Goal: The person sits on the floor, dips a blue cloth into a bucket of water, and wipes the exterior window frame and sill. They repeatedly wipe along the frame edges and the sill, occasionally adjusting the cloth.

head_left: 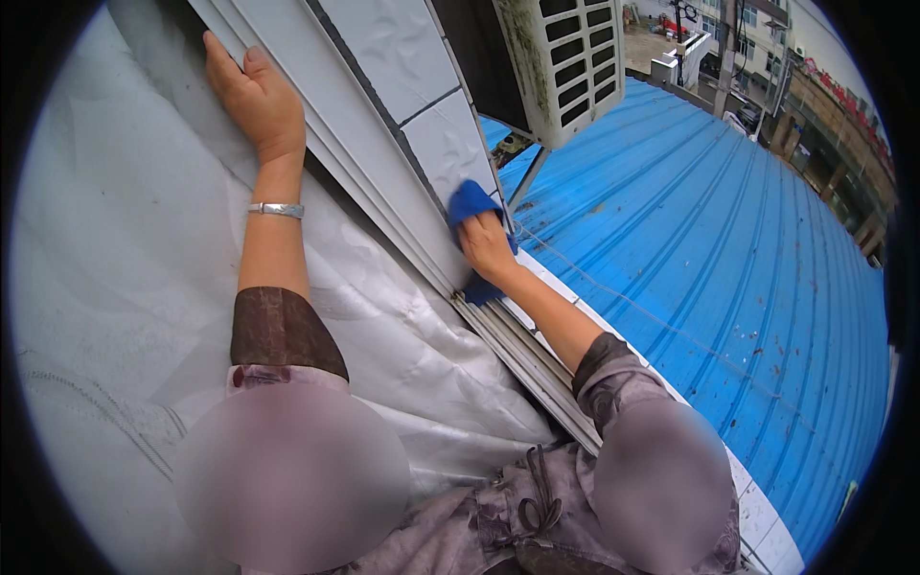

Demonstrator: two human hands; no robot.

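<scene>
My right hand [487, 245] is closed round a blue cloth [471, 199]. It presses the cloth against the white tiled wall [450, 144], next to the lower corner of the white window frame [316, 120]. Part of the cloth hangs below my fingers, over the frame's bottom track [537, 369]. Farther up on the left, my left hand [257, 103] is raised along the inner side of the frame, its fingers stretched out and holding nothing that I can see. A silvery bracelet [276, 210] circles the left wrist.
A whitish sheet or curtain [115, 249] hangs in folds on the left. Outside, an air conditioner's outdoor unit [572, 67] stands out from the wall on a bracket. Below spreads a blue ribbed metal roof [728, 259], crossed by a thin wire, with buildings and a pole [728, 57] beyond.
</scene>
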